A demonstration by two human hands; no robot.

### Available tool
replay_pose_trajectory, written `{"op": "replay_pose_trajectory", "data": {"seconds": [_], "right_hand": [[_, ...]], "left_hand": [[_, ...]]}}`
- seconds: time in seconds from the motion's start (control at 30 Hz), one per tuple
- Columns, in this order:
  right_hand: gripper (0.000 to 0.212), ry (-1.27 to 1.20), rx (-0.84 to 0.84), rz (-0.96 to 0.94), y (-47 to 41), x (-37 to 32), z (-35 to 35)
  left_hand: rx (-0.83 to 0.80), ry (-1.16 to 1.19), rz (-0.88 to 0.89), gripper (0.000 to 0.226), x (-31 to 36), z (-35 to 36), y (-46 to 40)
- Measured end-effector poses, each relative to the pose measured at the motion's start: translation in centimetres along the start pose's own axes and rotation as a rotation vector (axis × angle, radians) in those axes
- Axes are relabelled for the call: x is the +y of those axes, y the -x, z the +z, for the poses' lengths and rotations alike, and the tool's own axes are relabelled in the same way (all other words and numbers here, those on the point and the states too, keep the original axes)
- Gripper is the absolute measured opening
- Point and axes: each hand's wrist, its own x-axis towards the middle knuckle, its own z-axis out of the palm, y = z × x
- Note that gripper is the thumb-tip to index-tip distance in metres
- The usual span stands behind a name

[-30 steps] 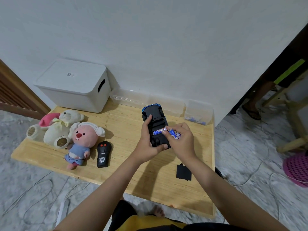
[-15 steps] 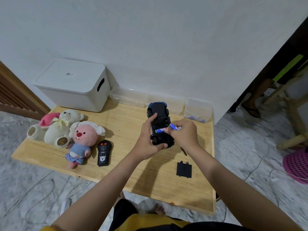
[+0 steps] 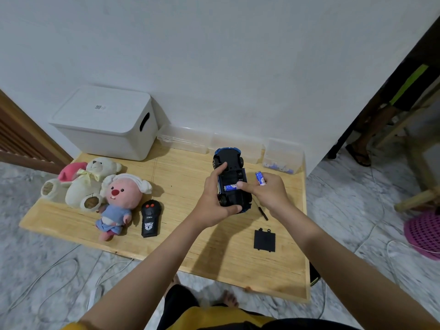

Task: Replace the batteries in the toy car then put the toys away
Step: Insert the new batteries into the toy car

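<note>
Head view shows, at center frame, the left hand (image 3: 215, 198) gripping the upturned toy car (image 3: 232, 179) while the right hand (image 3: 267, 192) pinches a battery (image 3: 260, 178), thumb pressing another in the compartment.

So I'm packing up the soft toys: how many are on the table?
2: a cream teddy bear at the wooden table's left end, a pink-faced plush leaning against it.

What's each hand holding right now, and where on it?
Left hand grips the upturned toy car around its side and rear end. Right hand holds a battery by its lower half.
</note>
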Motion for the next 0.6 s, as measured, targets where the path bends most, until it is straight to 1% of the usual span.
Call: {"op": "replay_pose_trajectory", "data": {"seconds": [0.07, 0.13, 0.2, 0.27, 0.3, 0.37, 0.47, 0.53, 0.57, 0.6], "right_hand": [[0.040, -0.002, 0.017, -0.031, 0.4, -0.4, 0.1], [0.035, -0.026, -0.010, 0.012, 0.8, -0.8, 0.0], [0.031, -0.147, -0.110, 0.072, 1.0, -0.8, -0.3], [0.025, -0.238, -0.204, 0.085, 1.1, -0.8, -0.6], [0.023, -0.227, -0.229, 0.074, 1.3, -0.9, -0.7], [0.018, -0.112, -0.240, 0.029, 1.7, -0.9, -0.6], [0.010, 0.083, -0.178, -0.142, 2.0, -0.7, -0.5], [0.007, 0.101, -0.165, -0.214, 2.2, -0.5, -0.8], [0.012, 0.090, -0.178, -0.230, 2.3, -0.5, -0.9], [0.023, 0.078, -0.192, -0.240, 2.4, -0.5, -1.0]], "left_hand": [[-0.017, -0.015, -0.007, 0.104, 0.0, -0.1, -0.2], [-0.034, -0.024, -0.016, 0.104, 0.0, -0.1, -0.2], [-0.045, -0.025, -0.023, 0.104, -0.2, -0.1, -0.1], [-0.049, -0.020, -0.024, 0.104, -0.4, -0.2, 0.1], [-0.051, -0.019, -0.026, 0.105, -0.5, -0.2, 0.2], [-0.055, -0.021, -0.032, 0.105, -0.4, -0.2, 0.2], [-0.062, -0.016, -0.041, 0.106, -0.4, -0.2, 0.3], [-0.071, -0.015, -0.043, 0.106, -0.4, -0.2, 0.4], [-0.075, -0.015, -0.044, 0.106, -0.5, -0.2, 0.5], [-0.078, -0.016, -0.045, 0.106, -0.6, -0.1, 0.6]]}}
